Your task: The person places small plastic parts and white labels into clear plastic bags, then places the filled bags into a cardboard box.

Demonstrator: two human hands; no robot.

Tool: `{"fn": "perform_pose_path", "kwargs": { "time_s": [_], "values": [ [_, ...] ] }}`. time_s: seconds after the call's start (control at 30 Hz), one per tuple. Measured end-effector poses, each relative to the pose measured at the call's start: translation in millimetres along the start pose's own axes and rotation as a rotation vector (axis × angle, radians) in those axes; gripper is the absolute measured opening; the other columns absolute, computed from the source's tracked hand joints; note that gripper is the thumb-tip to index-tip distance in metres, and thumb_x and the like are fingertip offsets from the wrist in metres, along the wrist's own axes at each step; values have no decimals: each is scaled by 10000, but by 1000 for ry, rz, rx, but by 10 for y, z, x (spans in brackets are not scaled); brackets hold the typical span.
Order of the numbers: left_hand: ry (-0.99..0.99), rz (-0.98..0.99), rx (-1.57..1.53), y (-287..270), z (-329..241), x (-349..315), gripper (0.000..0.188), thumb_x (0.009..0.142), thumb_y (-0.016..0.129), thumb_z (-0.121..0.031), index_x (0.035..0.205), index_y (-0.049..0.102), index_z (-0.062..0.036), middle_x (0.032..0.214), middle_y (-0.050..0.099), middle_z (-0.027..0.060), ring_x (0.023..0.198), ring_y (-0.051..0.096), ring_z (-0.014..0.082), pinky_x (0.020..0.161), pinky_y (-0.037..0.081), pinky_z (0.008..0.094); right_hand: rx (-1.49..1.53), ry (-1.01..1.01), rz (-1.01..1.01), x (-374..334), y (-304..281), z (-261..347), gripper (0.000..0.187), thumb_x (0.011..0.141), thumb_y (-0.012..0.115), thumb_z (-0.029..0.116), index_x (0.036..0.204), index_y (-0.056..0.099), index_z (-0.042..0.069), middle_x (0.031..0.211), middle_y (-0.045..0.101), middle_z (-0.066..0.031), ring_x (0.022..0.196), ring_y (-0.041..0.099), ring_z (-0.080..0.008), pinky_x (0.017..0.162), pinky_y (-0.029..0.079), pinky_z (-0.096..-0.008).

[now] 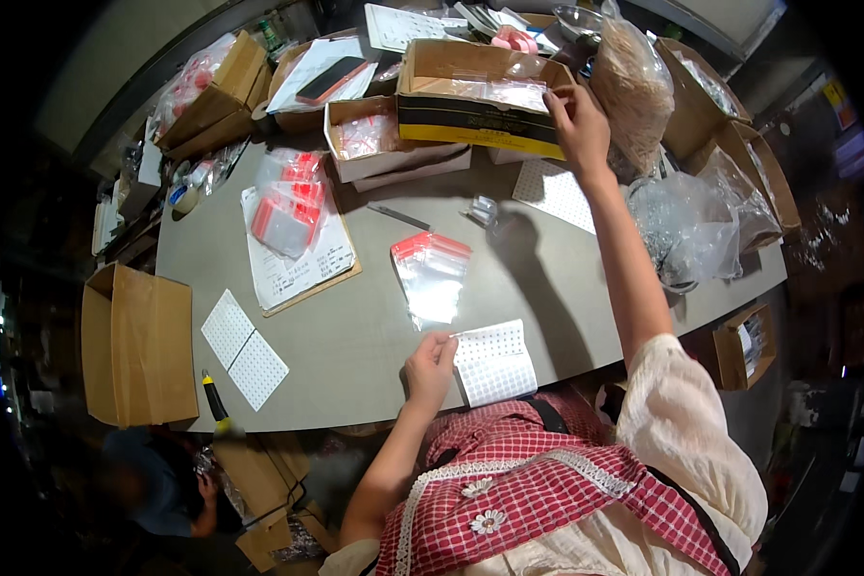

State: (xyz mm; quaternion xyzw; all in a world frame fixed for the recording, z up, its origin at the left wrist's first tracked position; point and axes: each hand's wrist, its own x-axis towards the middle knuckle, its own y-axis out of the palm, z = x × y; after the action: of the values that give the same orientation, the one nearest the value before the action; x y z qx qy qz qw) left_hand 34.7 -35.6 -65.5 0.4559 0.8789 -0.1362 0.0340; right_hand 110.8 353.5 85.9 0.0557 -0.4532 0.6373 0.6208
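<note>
My left hand (430,370) pinches the corner of a white sheet of small round stickers (494,363) at the table's near edge. My right hand (580,123) reaches to the far side, its fingers closed at the right end of a black-and-yellow cardboard box (480,120). Clear plastic packets (509,93) lie in that box; what the fingertips hold, if anything, is too small to tell. Between my hands, a fanned stack of red-topped zip bags (432,276) rests on the table. Beyond it are a grey pen-like tool (399,217) and a small clear-and-metal object (482,209).
A clipboard with papers (307,274) bears more red-topped bags (290,216). Sticker sheets (245,349) and a yellow-black cutter (213,398) lie left. Cardboard boxes (139,346), a phone (331,80) and filled plastic bags (634,91) ring the table. Another person (158,480) is at lower left.
</note>
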Motion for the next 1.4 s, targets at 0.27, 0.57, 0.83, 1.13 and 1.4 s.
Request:
{"fn": "perform_pose_path", "kwargs": {
  "time_s": [0.27,0.57,0.83,1.13,1.4],
  "values": [
    [75,90,-25,57,283,-72,173,969,681,-182,1023,702,-19,834,743,89,720,711,155,616,552,285,145,-795,900,-1993,547,653,613,961,590,349,1454,463,7,1516,448,-203,1391,431,-387,1186,323,-476],
    [4,94,113,20,6,-69,181,1010,632,-155,1003,680,19,742,713,52,571,634,79,520,484,230,-62,-789,1273,-2035,-273,-226,870,996,371,673,1626,207,96,1699,135,-155,1570,123,-333,1273,79,-514],
    [-71,182,31,216,-46,145,235,1028,602,-184,1058,676,38,777,698,48,540,614,87,501,469,222,282,-55,837,-2354,-689,-151,463,958,630,205,1371,526,24,1426,524,-211,1352,472,-398,1136,380,-484],
    [-136,289,-48,461,-303,124,237,1018,565,-161,1049,690,39,745,649,33,516,617,108,472,485,237,56,-394,737,-2639,-842,471,437,700,700,40,1122,588,31,1070,602,-134,1014,590,-326,898,482,-415],
    [-309,400,-280,478,-239,218,227,993,577,-153,966,691,41,730,648,47,519,611,116,457,487,235,9,-552,681,-2744,-905,354,343,737,663,92,1072,616,32,1020,615,-121,963,599,-318,864,494,-413]
  ]
}}
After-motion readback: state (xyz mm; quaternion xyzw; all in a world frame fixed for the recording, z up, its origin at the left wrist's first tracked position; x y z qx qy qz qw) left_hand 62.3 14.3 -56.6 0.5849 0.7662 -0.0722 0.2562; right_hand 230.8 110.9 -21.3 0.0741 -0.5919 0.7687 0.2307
